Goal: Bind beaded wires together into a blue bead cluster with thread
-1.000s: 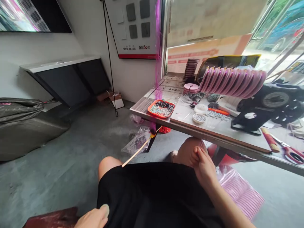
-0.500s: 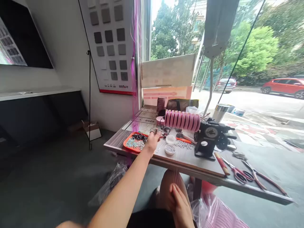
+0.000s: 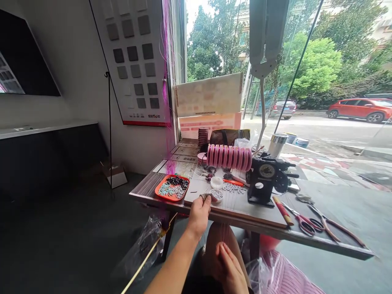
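My left hand (image 3: 200, 212) is closed in a pinch at the table's near edge, beside a small white dish of silvery beads (image 3: 217, 194). A dark band wraps one of its fingers; whatever sits between the fingertips is too small to make out. Over my knee, my right hand (image 3: 229, 263) has its fingers pressed together on fine threads (image 3: 226, 233) that rise toward the table. An orange-red tray (image 3: 157, 191) with black, turquoise and silver beads lies to the left. Above the dish stands a round white container (image 3: 217, 182); loose beads (image 3: 233, 188) lie to its right.
A row of pink spools (image 3: 229, 157) sits on a black winding machine (image 3: 263, 179). Scissors (image 3: 303, 222), pliers (image 3: 326, 224) and a red-and-tan stick (image 3: 282, 211) lie at the right. A yellow rod (image 3: 143, 261) slants below the table. Purple threads (image 3: 167, 122) hang at the back left.
My left hand has moved away from the orange-red tray, right and nearer to me, to the bead dish. The right hand stays over the knee. A yellow rod now shows at lower left.
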The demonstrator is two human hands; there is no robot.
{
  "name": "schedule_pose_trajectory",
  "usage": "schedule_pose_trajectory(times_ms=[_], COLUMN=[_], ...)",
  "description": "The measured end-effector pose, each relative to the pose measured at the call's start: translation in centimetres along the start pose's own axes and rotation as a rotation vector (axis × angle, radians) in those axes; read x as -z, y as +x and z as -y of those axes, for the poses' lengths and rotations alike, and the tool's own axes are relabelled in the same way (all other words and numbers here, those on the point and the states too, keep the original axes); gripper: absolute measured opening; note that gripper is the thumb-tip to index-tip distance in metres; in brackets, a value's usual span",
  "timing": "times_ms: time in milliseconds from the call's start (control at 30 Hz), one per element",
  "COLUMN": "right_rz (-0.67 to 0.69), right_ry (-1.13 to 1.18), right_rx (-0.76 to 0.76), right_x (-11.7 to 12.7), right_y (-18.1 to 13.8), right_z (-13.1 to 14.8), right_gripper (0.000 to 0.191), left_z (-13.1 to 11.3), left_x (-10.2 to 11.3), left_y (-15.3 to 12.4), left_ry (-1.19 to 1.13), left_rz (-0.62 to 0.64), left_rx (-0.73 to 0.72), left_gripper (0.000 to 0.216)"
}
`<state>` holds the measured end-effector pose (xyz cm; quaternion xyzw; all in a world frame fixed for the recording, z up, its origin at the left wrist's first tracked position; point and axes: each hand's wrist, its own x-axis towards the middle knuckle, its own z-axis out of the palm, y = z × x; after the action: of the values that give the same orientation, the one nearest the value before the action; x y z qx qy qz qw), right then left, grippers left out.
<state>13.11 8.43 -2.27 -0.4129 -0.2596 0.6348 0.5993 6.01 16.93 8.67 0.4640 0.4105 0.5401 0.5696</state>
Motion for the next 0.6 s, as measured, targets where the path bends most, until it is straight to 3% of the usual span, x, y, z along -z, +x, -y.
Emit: schedule_pose_trajectory(times_ms=[300,433,600], right_rz=[-0.03,-0.022,0.027], right_ry=[0.01,0.026,0.021], right_rx=[0.004,-0.004,-0.01], right_x=[0.5,0.3,0.0], right_y=[0.3,-0.1,-0.7], right_z=[-0.4,0.0,0.5], right_gripper=[0.039,0.04,0.039], left_z=[2.1,3.2,5.3], left_x=[1.7,2.2,2.3], left_y=[-5.6,-7.9,-9.8], left_ry=[-0.163,-0.258,-0.139], left_rz=[0.038,-0.017,-0.023], left_rx=[0.163,0.262,0.255], left_gripper=[0.056,0.054,0.057])
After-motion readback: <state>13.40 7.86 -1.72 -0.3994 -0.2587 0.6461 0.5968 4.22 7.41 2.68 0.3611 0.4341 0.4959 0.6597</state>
